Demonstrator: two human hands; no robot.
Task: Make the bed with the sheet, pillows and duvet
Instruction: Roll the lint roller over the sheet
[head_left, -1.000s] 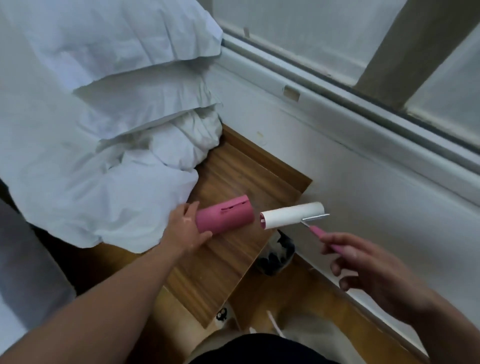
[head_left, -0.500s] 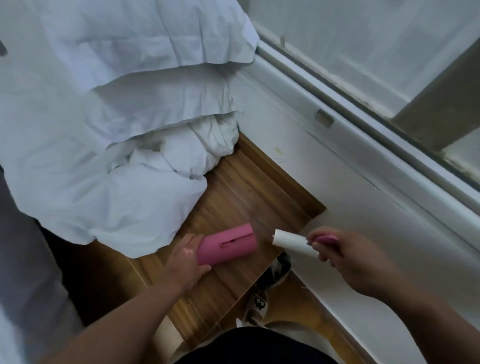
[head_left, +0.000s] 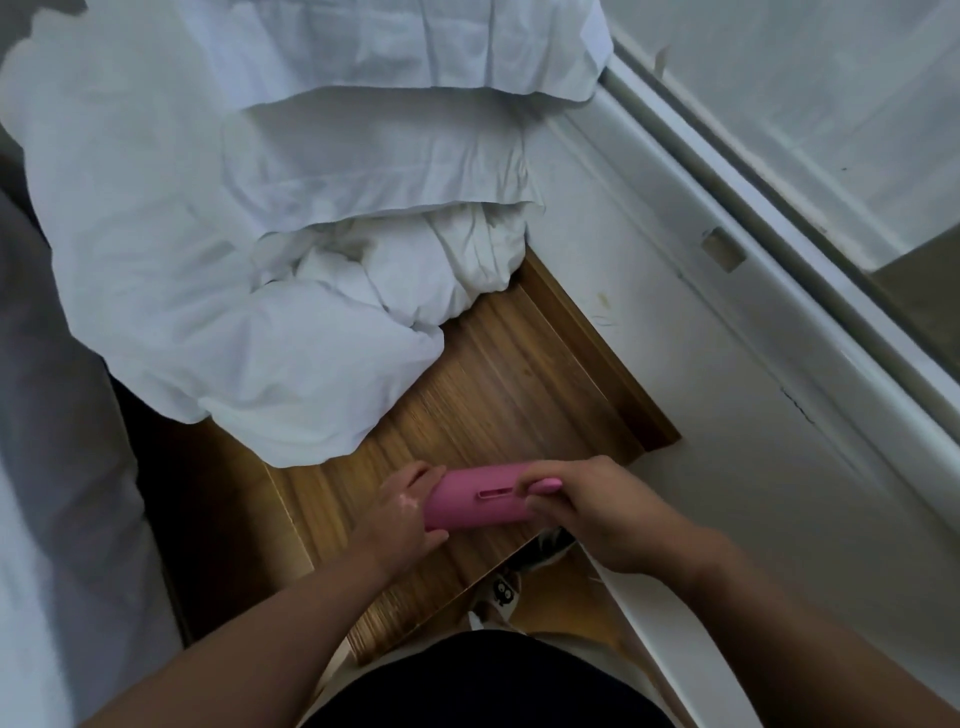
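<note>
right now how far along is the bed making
Done: nothing bed-related shows finished. In hand: the left hand and right hand grip a pink case, not bedding. To do: the pillows and duvet lie heaped and crumpled on a wooden ledge, yet to be laid out.

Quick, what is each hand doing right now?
Left hand: closed around the pink case.
Right hand: closed on the pink handle at the case's other end.
</note>
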